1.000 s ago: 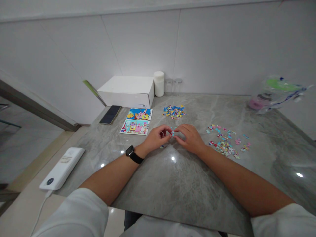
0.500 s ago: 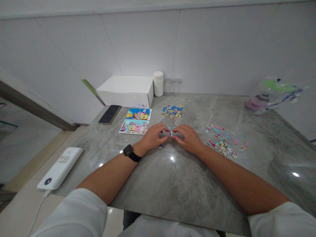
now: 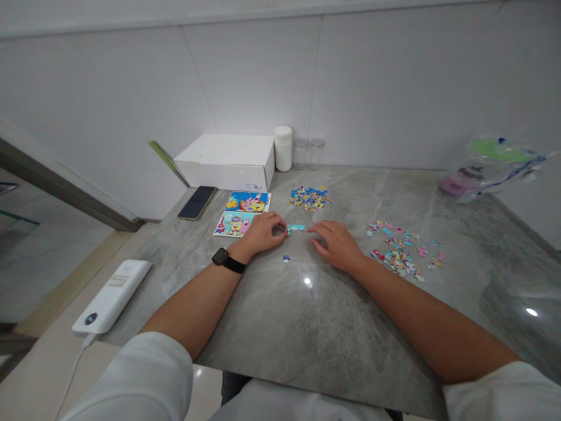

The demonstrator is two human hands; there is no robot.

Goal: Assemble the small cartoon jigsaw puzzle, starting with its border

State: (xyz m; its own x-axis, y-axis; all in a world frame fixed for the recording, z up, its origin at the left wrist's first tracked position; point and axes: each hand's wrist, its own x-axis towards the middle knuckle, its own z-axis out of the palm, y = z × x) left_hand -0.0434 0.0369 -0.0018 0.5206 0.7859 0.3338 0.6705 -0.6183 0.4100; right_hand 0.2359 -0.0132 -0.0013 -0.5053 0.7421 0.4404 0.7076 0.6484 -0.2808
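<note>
On the grey marbled table, my left hand (image 3: 263, 234) pinches a small puzzle piece (image 3: 287, 232) at the left end of a short light-blue strip of joined pieces (image 3: 297, 227). My right hand (image 3: 333, 244) is just right of the strip, fingers apart and nothing between them. A single blue and white piece (image 3: 286, 258) lies nearer to me. Behind the strip is a pile of blue and yellow pieces (image 3: 309, 198); a mixed pile (image 3: 400, 259) spreads beyond my right forearm. Two cartoon picture cards (image 3: 248, 202) lie at the left, the lower one partly covered by my left hand.
A phone (image 3: 197, 203), a white box (image 3: 228, 161), a white bottle (image 3: 283, 149) and two clear glasses (image 3: 316, 155) stand or lie towards the wall. A white power bank (image 3: 113, 296) with a cable is at the left edge. A plastic bag with a cup (image 3: 464, 178) stands back right.
My hands have moved apart. The left one has shifted left with a piece at its fingertips, and the right one has opened. The blue strip and the single piece now show uncovered.
</note>
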